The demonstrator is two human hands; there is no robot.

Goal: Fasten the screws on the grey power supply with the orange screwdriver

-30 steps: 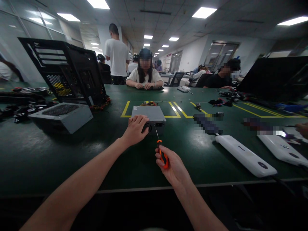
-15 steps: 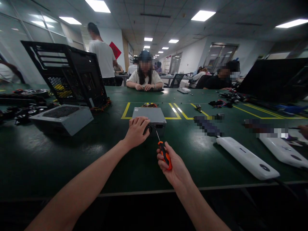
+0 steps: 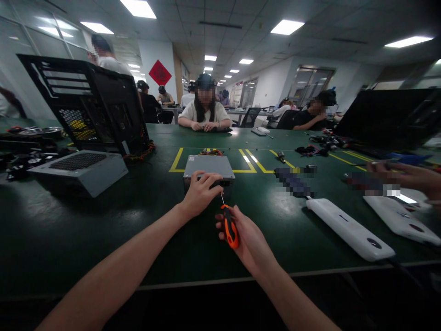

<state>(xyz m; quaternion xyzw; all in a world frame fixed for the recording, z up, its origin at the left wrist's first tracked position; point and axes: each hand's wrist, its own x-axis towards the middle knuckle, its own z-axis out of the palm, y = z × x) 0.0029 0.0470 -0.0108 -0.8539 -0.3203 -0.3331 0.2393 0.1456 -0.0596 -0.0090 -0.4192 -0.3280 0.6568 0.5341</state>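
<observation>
A grey metal computer power supply [image 3: 211,166] sits on the green table ahead of me, its front face with a black socket turned toward me. At that face is my left hand [image 3: 200,193], fingers bent and thumb near the fingertips. Whatever lies between them is too small to make out. In my right hand [image 3: 243,234] is a screwdriver [image 3: 230,227] with an orange and black handle, fingers wrapped round it. Its thin shaft points up and away, the tip close to my left fingertips in front of the power supply.
Left stand a second power supply [image 3: 81,172] and a black computer case [image 3: 93,108]. White devices [image 3: 349,227] with cables lie right, near another person's hand [image 3: 406,177]. A person [image 3: 205,108] sits across the table. Yellow tape [image 3: 176,161] marks the tabletop.
My left fingers have shifted from the power supply's top front edge toward the screwdriver tip. The screwdriver has moved slightly down and left in view. A person's hand has come in at right.
</observation>
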